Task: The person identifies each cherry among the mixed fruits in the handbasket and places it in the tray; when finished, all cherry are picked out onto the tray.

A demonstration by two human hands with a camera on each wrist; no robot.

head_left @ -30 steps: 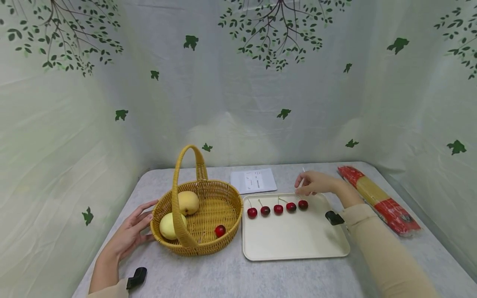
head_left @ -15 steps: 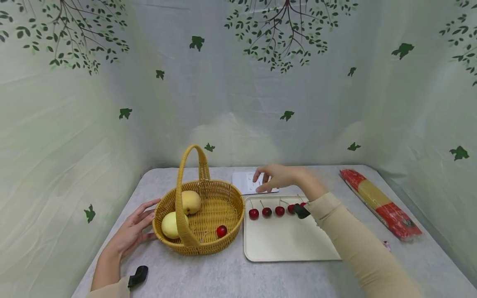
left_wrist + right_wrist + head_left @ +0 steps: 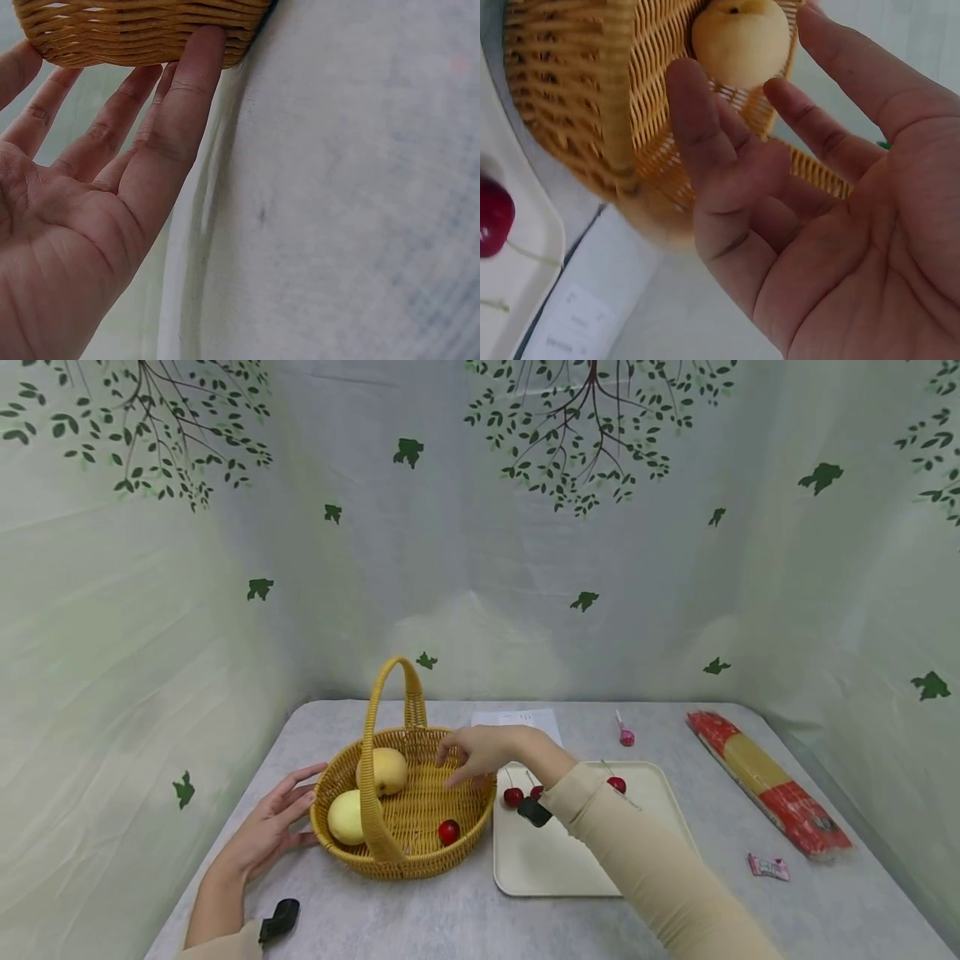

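Note:
My left hand (image 3: 266, 827) has its fingers fairly straight and touches the left side of the yellow wicker basket (image 3: 420, 865). The left wrist view shows fingertips (image 3: 204, 41) against the woven wall. My right hand (image 3: 483, 756) hangs over the basket's right rim, fingers loosely bent, with nothing between them. Inside the basket lie two round pale yellow fruits, one at the back (image 3: 388, 772) and one nearer (image 3: 346, 817), plus a dark red cherry (image 3: 448, 832). Beside it, the cream tray (image 3: 551, 878) bears stemmed cherries (image 3: 513, 797), some hidden by my right arm.
A pink lollipop (image 3: 626, 737) lies behind the tray, and a small pink wrapped candy (image 3: 768, 867) to its right. Along the table's right edge is a long red and gold packet (image 3: 768, 783). A white printed sheet (image 3: 517, 718) lies at the back, partly covered.
My right hand has swept left from the lollipop behind the tray to above the basket, leaving the lollipop and the wrapped candy in view. The left hand stays at the basket.

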